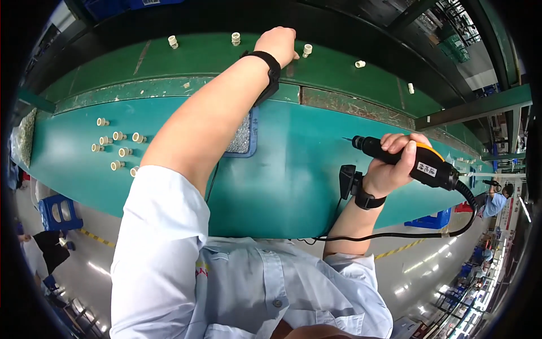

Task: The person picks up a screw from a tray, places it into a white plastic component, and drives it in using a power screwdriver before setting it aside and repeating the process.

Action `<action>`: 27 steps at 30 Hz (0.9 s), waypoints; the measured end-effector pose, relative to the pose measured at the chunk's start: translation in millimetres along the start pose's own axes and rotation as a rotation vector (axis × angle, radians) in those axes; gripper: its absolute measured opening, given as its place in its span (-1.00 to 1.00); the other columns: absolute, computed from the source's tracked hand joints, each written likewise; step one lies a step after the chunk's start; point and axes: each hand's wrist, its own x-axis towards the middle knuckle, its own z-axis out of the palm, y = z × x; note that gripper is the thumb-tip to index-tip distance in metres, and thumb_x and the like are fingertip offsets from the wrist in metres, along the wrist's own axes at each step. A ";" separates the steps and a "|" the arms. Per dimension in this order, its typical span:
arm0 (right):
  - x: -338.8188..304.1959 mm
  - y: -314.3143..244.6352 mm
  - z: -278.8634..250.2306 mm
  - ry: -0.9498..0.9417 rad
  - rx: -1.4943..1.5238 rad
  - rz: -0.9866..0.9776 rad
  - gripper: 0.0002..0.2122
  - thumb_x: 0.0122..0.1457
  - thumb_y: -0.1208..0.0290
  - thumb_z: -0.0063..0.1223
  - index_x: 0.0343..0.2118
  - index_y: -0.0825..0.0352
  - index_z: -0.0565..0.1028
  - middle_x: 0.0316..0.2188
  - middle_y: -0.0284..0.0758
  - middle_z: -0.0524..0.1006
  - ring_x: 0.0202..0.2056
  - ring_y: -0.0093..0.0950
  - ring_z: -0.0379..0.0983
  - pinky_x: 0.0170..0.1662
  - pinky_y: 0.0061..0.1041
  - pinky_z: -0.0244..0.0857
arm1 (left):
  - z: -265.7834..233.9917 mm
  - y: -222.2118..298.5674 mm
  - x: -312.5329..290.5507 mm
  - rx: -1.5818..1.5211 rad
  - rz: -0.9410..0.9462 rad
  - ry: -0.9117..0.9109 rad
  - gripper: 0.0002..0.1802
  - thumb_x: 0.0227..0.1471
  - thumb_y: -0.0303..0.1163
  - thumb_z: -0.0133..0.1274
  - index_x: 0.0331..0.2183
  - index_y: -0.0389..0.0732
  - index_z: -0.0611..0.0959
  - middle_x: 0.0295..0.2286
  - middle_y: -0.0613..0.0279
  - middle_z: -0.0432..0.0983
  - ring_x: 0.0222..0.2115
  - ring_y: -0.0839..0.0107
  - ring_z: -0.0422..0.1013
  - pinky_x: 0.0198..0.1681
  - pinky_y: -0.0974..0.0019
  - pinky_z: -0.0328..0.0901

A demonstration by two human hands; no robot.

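My right hand (396, 159) is wrapped round a black and orange electric screwdriver (430, 169). Its thin bit points left above the table, and a black cord loops from its rear end. Across the green conveyor belt (209, 51) reaches my left hand (277, 44), back upward, its fingers bent down and mostly hidden. One fingertip is close beside a small cream cylindrical fitting (307, 50); whether they touch, I cannot tell. Other such fittings stand or lie along the belt, including an upright fitting (236, 38) left of that hand.
Several cream fittings (119, 135) are scattered on the teal table (293, 186) at left. A blue tray (253, 135) of small metal parts is partly under my left forearm. A raised edge (350, 104) separates table and belt. At right, a green metal beam (480, 107) crosses the line.
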 end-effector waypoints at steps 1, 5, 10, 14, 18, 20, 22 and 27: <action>0.4 -1.3 -0.8 -0.009 -0.002 -0.009 -0.83 0.16 0.41 -0.07 -0.24 0.37 0.34 -0.68 -0.39 0.28 -0.63 -0.56 0.20 -0.50 -0.54 0.16 | 9.6 0.8 4.1 -0.020 0.000 0.043 -0.65 -0.20 -0.32 0.27 -0.28 -0.23 0.62 -0.38 -0.02 0.57 -0.27 0.07 0.48 -0.17 0.14 0.37; -1.3 1.8 -1.7 -0.038 0.020 -0.003 -0.83 0.17 0.42 -0.07 -0.23 0.38 0.33 -0.68 -0.39 0.28 -0.63 -0.56 0.20 -0.50 -0.53 0.17 | 40.4 8.8 18.0 -0.185 -0.051 0.016 -0.61 -0.25 -0.31 0.30 -0.28 -0.20 0.64 -0.35 -0.01 0.57 -0.24 0.09 0.48 -0.13 0.14 0.36; -3.7 4.4 -17.2 -0.059 0.020 0.024 -0.82 0.18 0.43 -0.08 -0.21 0.40 0.33 -0.65 -0.39 0.29 -0.59 -0.55 0.21 -0.46 -0.53 0.17 | 79.4 40.3 33.6 -0.173 -0.237 -0.025 -0.89 -0.17 -0.50 0.07 -0.49 -0.24 0.67 -0.41 -0.13 0.55 -0.32 -0.05 0.48 -0.23 0.03 0.38; -2.7 3.9 -11.3 -0.061 -0.019 0.020 -0.82 0.20 0.44 -0.09 -0.22 0.44 0.35 -0.65 -0.38 0.27 -0.57 -0.54 0.20 -0.43 -0.54 0.18 | 59.2 61.2 26.3 -0.383 -0.317 0.043 -0.81 -0.18 -0.62 -0.04 -0.47 -0.34 0.66 -0.39 -0.20 0.55 -0.32 -0.06 0.50 -0.24 0.08 0.42; -0.2 2.5 -7.5 -0.066 -0.070 0.015 -0.80 0.20 0.42 -0.08 -0.21 0.45 0.35 -0.67 -0.37 0.25 -0.62 -0.55 0.18 -0.48 -0.55 0.19 | -27.3 115.6 -17.0 -0.370 0.006 -0.070 -0.87 -0.25 -0.64 -0.01 -0.55 -0.37 0.62 -0.48 -0.19 0.53 -0.37 -0.06 0.50 -0.30 0.09 0.42; -0.2 -2.0 -5.3 -0.079 -0.059 0.029 -0.80 0.19 0.42 -0.08 -0.21 0.45 0.35 -0.67 -0.37 0.25 -0.62 -0.55 0.18 -0.47 -0.55 0.19 | -88.8 124.5 -55.9 -0.394 0.230 -0.071 -0.91 -0.26 -0.57 0.03 -0.59 -0.33 0.63 -0.53 -0.15 0.54 -0.42 -0.01 0.51 -0.33 0.13 0.43; -0.7 -8.2 -4.7 -0.092 -0.062 0.040 -0.80 0.19 0.43 -0.09 -0.22 0.46 0.35 -0.67 -0.37 0.25 -0.61 -0.55 0.19 -0.46 -0.55 0.19 | -156.4 108.8 -94.6 -0.288 0.345 -0.051 -0.92 -0.30 -0.56 0.02 -0.62 -0.35 0.60 -0.58 -0.16 0.51 -0.47 -0.04 0.50 -0.38 0.12 0.43; 1.7 -15.6 7.7 -0.120 -0.038 0.040 -0.81 0.19 0.43 -0.09 -0.22 0.45 0.35 -0.67 -0.37 0.25 -0.61 -0.55 0.19 -0.46 -0.54 0.19 | -253.4 -20.4 -154.9 -0.103 0.018 -0.051 -0.79 -0.18 -0.50 0.17 -0.36 -0.28 0.65 -0.48 0.02 0.58 -0.43 0.20 0.55 -0.35 0.27 0.42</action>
